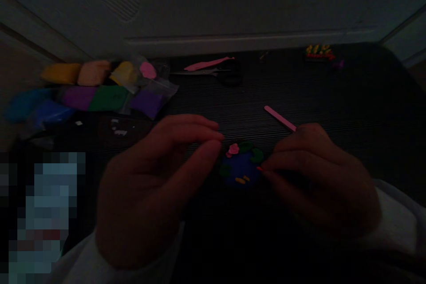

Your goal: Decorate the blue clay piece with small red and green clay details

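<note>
A round clay pond piece (242,165) with a blue middle lies on the dark table between my hands. It bears dark green leaf shapes, a pink flower (234,149) near its far edge and two small orange-yellow bits (240,180) near its close edge. My right hand (319,177) pinches a tiny orange-red clay piece (260,168) between thumb and finger, at the right rim. My left hand (156,177) is closed, thumb against fingertips, by the left rim; whether anything is between those tips is hidden. The scene is very dim.
Bags of coloured clay (109,97) crowd the back left. Scissors (213,72) and a pink knife-like tool (209,64) lie behind. A pink stick (280,118) rests just beyond my right hand. A small yellow-and-red clay model (318,52) stands back right, before the pale wall.
</note>
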Demonstrator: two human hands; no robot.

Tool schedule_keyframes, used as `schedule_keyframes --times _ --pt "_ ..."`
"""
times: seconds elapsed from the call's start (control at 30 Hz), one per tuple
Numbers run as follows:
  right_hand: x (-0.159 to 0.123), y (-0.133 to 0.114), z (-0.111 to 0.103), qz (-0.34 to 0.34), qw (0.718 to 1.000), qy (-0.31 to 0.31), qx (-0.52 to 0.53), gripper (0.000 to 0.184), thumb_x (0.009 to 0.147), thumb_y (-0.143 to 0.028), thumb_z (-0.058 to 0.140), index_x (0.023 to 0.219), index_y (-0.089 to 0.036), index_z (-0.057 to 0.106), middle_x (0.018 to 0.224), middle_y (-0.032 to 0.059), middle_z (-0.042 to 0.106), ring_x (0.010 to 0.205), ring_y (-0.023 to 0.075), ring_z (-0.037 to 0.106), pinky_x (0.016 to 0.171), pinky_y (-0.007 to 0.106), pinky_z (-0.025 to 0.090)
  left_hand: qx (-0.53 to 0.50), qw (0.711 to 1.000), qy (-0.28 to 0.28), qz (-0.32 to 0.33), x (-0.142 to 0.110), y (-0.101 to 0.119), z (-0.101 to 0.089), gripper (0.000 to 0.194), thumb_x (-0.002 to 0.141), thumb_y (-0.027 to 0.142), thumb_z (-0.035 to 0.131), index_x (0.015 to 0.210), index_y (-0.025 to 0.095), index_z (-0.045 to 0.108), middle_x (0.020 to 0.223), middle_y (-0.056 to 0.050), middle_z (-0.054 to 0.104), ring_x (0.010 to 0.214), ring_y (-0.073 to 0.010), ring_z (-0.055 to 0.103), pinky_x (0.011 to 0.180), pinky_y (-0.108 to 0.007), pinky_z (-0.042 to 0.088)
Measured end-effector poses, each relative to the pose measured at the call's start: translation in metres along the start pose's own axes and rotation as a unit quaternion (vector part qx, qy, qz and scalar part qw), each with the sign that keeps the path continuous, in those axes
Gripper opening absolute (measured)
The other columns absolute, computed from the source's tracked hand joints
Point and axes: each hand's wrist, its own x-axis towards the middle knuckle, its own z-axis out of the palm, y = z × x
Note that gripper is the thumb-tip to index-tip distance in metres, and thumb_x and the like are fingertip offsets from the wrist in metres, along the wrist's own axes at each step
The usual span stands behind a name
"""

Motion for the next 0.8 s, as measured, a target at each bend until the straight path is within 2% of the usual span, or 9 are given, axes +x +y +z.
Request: schedule_keyframes --times 0.07,0.2,0.3,0.37,0.5,0.8 --pt "0.002 0.002 0.004 -0.008 0.999 -0.025 -0.023 0.006 0.075 -0.019 0.058 0.079 -0.019 0.062 0.076 0.0025 0.062 0.069 0.0157 0.054 0.065 0.034 0.038 -0.113 0.989 0.053 -0.084 0.006 -0.002 -0.003 0.004 0.073 0.025 0.063 0.075 0.028 0.066 0.086 0.006 0.064 0.082 -0.0113 0.057 0.075 -0.022 0.047" --pt "0.012 0.003 0.012 -0.021 0.991 -0.102 -0.078 0.013 0.079 -0.024 0.052 0.080 -0.020 0.064 0.076 0.0036 0.060 0.071 0.0179 0.052 0.068 0.036 0.034 -0.348 0.911 0.066 -0.209 0.018 -0.013 -0.006 0.013 0.076 0.018 0.055 0.068 0.024 0.064 0.076 0.006 0.064 0.074 -0.0101 0.058 0.066 -0.023 0.048" --pt "0.020 0.004 0.017 -0.020 0.979 -0.160 -0.122 0.015 0.080 -0.026 0.050 0.080 -0.021 0.064 0.076 0.0021 0.059 0.071 0.0177 0.052 0.069 0.036 0.032 -0.424 0.861 0.073 -0.270 0.023 -0.019 -0.007 0.017 0.078 0.018 0.051 0.065 0.023 0.062 0.071 0.005 0.064 0.071 -0.0103 0.059 0.064 -0.024 0.048" --pt "0.023 0.004 0.019 -0.023 0.974 -0.172 -0.142 0.015 0.080 -0.028 0.050 0.080 -0.022 0.064 0.074 0.0011 0.059 0.070 0.0171 0.052 0.069 0.036 0.031 -0.452 0.841 0.093 -0.284 0.024 -0.018 -0.007 0.017 0.077 0.018 0.052 0.063 0.021 0.061 0.067 0.004 0.062 0.067 -0.0097 0.058 0.061 -0.023 0.048" --pt "0.025 0.005 0.019 -0.024 0.968 -0.190 -0.162 0.016 0.081 -0.029 0.049 0.080 -0.021 0.063 0.074 0.0019 0.058 0.070 0.0177 0.051 0.071 0.036 0.029 -0.475 0.819 0.128 -0.295 0.025 -0.011 -0.005 0.016 0.075 0.016 0.052 0.061 0.017 0.059 0.061 0.004 0.059 0.060 -0.0091 0.057 0.055 -0.024 0.046" --pt "0.027 0.004 0.023 -0.020 0.962 -0.203 -0.183 0.014 0.079 -0.029 0.050 0.078 -0.022 0.062 0.073 0.0002 0.058 0.067 0.0175 0.052 0.067 0.035 0.030 -0.496 0.800 0.117 -0.315 0.026 -0.010 -0.008 0.017 0.075 0.015 0.051 0.060 0.016 0.059 0.059 0.003 0.061 0.059 -0.0102 0.057 0.056 -0.025 0.043"
